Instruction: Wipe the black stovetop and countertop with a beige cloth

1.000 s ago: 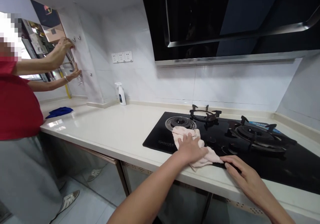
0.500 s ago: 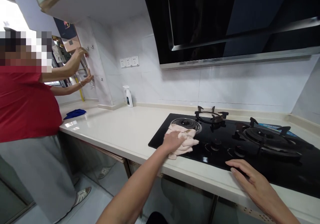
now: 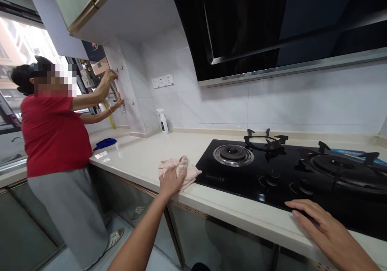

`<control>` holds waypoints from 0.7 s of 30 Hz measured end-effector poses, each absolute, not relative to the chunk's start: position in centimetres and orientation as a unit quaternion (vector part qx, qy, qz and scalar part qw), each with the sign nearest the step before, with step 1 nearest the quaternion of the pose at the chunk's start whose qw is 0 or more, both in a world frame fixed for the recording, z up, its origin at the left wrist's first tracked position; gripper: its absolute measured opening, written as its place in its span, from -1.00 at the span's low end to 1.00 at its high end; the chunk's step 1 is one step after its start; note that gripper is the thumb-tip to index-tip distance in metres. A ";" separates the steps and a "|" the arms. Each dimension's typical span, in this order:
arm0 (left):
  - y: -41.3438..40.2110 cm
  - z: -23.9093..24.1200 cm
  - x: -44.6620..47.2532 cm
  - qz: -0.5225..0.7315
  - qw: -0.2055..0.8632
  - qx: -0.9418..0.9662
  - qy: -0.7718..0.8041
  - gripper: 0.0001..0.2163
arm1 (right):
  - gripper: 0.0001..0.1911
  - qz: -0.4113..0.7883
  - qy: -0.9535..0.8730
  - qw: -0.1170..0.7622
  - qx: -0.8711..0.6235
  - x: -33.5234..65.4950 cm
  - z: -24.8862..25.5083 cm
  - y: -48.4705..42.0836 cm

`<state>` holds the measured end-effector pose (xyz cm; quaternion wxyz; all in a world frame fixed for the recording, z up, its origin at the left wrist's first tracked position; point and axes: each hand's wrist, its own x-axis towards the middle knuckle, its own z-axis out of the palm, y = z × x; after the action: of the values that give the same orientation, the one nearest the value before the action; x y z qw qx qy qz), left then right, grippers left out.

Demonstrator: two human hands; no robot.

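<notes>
A crumpled pale pink cloth (image 3: 189, 174) lies on the white countertop (image 3: 142, 150), its right corner reaching the left edge of the black gas stove (image 3: 229, 178). My left hand (image 3: 171, 181) presses down on the cloth, fingers bent over its folds. Close to the stove's front edge is my right hand (image 3: 322, 224), holding nothing, with thumb and fingers apart. The left burner (image 3: 233, 154) has no pan support on it, while black supports stand over the rear burner (image 3: 266, 142) and the right burner (image 3: 338, 168).
A white spray bottle (image 3: 163, 122) stands against the wall below several sockets (image 3: 162, 81). Farther left lies a blue cloth (image 3: 105, 143). A person in a red shirt (image 3: 57, 134) reaches toward wall hooks. The black range hood (image 3: 272, 33) overhangs the stove.
My left hand has slid the pink cloth left, off the stove's left burner area and onto the countertop. My right hand stays near the stove's front edge. The view has turned slightly left.
</notes>
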<state>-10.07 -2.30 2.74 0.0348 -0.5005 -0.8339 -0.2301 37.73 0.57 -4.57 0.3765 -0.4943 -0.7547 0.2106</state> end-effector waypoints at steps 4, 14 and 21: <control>-4.6 0.4 -5.4 -0.261 0.076 -0.546 -0.792 -0.50 | -0.49 0.194 -0.754 0.380 -0.500 37.5 -4.5 0.5; -5.2 -3.0 12.5 -0.382 0.101 -0.726 -0.563 -0.26 | -0.49 0.157 -0.757 0.389 -0.502 38.0 -4.6 1.0; -4.0 -4.0 17.4 -0.404 0.089 -0.777 -0.475 -0.42 | -0.55 0.182 -0.746 0.414 -0.489 38.7 -3.8 1.2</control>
<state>17.38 -4.01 -3.96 0.0892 -0.7766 -0.4749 -0.4041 38.72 1.17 -3.81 0.4139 -0.4890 -0.7460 0.1817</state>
